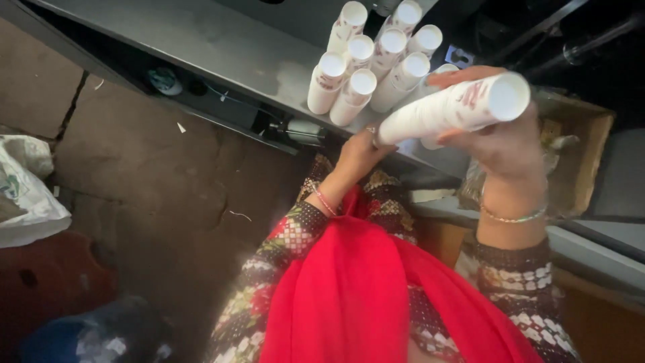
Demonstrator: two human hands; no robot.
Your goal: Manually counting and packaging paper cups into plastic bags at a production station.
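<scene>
Both hands' fingers held one white cup stack (457,107), the right hand (500,144) wrapped around its far open end, the left hand (359,151) pinching its near end, beside more stacks (369,64) standing on the grey shelf (222,47).

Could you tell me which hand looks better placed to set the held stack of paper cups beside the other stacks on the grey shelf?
Probably the right hand: it wraps the wide end of the held stack, bearing it. The left hand only steadies the narrow end, below the standing stacks on the shelf.
</scene>
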